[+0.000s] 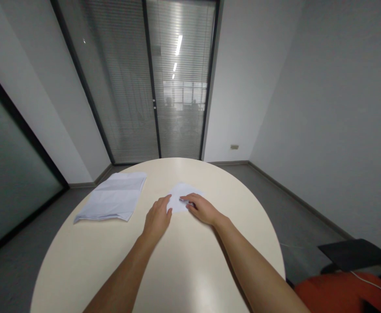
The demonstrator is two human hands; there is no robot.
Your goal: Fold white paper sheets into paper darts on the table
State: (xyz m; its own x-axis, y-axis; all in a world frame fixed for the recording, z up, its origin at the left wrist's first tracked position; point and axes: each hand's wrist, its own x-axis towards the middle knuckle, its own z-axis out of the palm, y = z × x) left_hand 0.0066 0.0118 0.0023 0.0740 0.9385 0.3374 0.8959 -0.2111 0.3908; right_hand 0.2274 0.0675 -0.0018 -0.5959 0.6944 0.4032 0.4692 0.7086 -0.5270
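Observation:
A small white sheet (179, 191), which looks like paper, lies flat on the round table with a corner pointing away from me. At its left edge rests my left hand (158, 215), fingers stretched forward and thumb apart, holding nothing. My right hand (203, 208) covers the sheet's right part. Its index finger reaches over the sheet, with the thumb curled below. Under that fingertip shows a small greyish sliver (182, 199), either a thin object or a raised fold; I cannot tell which. The other right fingers are mostly hidden.
A folded white cloth (115, 198) lies at the table's left edge. The cream round table (177, 269) stands before a glass partition with blinds (128, 108). At lower right is a red chair seat (337, 293) with a black armrest (353, 254).

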